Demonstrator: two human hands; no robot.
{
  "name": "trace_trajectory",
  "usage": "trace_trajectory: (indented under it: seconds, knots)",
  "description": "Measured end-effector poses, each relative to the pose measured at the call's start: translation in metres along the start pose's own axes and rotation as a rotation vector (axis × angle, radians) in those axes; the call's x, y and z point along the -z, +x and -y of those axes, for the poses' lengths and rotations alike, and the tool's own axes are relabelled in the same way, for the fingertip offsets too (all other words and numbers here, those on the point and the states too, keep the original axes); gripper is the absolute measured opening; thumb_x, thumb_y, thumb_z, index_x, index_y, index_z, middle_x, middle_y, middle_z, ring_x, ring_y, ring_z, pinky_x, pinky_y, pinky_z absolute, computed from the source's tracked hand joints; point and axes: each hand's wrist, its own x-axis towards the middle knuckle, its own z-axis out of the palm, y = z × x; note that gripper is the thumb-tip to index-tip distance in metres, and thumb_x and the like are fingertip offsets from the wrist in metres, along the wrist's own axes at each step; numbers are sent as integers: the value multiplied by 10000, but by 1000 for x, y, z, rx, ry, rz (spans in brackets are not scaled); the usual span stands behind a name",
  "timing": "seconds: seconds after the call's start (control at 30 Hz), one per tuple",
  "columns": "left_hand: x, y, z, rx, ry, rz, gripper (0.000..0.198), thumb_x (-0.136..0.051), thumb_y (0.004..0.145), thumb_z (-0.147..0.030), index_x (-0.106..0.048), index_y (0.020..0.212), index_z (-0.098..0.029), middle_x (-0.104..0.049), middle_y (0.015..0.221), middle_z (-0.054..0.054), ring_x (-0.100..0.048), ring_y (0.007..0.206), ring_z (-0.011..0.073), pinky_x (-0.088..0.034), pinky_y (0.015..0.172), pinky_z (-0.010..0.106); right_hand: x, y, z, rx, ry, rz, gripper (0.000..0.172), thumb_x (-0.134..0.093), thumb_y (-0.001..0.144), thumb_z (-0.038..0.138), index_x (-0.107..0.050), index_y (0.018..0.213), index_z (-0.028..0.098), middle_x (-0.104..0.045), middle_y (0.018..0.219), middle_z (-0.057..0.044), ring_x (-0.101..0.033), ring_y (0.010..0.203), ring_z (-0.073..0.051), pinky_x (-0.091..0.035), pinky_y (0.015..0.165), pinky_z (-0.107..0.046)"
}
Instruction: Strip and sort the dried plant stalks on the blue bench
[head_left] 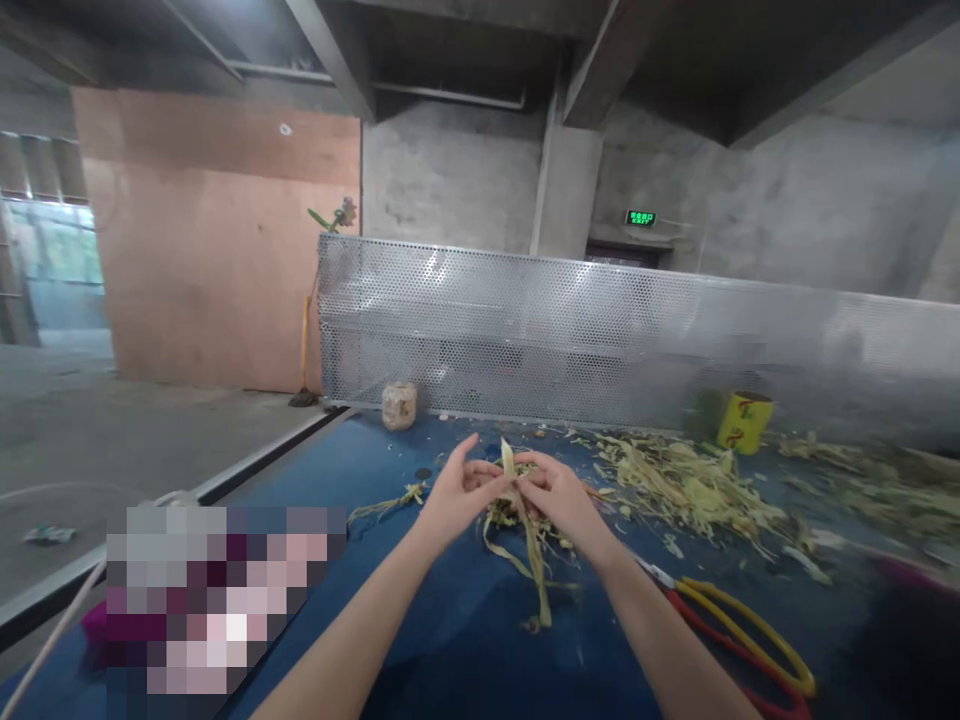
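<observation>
Near the middle of the blue tabletop, my left hand point(459, 492) and my right hand point(556, 488) meet with fingertips pinched together. Between them they hold a pale strip of dried husk point(508, 458), its tip pointing up. Long yellowish strands point(537, 575) hang or lie below the fingers; whether they join the held strip is unclear. More husk scraps lie behind the hands, partly covered by them. To the left is a small knotted husk piece point(411, 493) with trailing strands. Beside my right forearm lie scissors point(739, 620) with yellow and red handles.
A loose heap of husk strips point(675, 485) spreads across the right side of the table point(337, 450). Behind it stands a yellow tin point(744, 422). A whitish container point(399, 406) sits at the back left. A perforated metal panel point(487, 330) borders the far edge. The lower left is pixelated.
</observation>
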Motion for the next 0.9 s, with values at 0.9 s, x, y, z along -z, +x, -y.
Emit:
trace_trajectory:
  seconds: [0.9]
  knots:
    - [1,-1,1,-48,159,72,828,-618,615,-201,-175,1309,-117,-550,619,-30,-454,455,61,-388,426,190,-5,-8,-1,90,-241,83,236,-382,817,304,-404,613,186,-412,466,55,-379,427,-79,-309,447,-186]
